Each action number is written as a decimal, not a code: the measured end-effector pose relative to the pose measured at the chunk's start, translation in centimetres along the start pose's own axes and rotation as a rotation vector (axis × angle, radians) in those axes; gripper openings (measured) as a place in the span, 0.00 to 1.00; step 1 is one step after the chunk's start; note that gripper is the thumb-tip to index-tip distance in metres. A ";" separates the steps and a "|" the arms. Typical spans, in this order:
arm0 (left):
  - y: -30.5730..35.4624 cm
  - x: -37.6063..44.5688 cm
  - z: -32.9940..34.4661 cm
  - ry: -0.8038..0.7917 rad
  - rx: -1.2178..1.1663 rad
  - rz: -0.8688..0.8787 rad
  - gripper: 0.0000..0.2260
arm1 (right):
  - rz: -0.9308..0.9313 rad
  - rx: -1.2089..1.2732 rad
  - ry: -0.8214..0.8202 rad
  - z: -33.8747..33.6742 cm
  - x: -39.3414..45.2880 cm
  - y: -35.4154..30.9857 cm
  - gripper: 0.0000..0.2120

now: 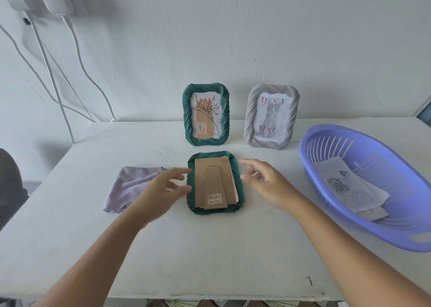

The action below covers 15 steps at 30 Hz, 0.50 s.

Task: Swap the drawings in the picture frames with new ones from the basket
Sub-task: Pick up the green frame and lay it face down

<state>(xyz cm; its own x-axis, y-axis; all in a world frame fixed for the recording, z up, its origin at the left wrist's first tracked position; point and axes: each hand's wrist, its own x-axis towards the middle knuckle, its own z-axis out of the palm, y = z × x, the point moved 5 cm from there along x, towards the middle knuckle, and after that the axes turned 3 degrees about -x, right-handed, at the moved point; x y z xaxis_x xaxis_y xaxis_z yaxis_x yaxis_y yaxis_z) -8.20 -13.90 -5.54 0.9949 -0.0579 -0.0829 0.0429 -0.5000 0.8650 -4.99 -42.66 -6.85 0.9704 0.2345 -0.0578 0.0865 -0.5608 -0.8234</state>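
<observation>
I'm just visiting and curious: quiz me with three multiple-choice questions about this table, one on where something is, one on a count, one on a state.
1. Where is the purple cloth?
A. in the basket
B. left of the face-down frame
C. behind the grey frame

2. How many picture frames are on the table?
A. two
B. three
C. four

3. How does the nearest green frame lie?
A. face down, cardboard back up
B. upright
C. inside the basket

Answers: 1 B, the cloth lies flat beside that frame's left edge. 2 B, two stand at the wall, one lies flat. 3 A, its brown backing and stand show.
</observation>
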 end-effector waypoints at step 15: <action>0.9 4.6 2.8 0.076 0.431 0.004 0.14 | 0.110 -0.565 0.137 1.3 1.7 0.9 0.22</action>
<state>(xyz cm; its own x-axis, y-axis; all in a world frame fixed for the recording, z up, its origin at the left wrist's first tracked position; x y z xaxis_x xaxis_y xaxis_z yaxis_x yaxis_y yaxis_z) -3.85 -17.05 -6.59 0.9996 -0.0051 -0.0292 0.0127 -0.8159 0.5781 -3.59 -41.76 -8.42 0.9975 0.0668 -0.0213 0.0534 -0.9209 -0.3862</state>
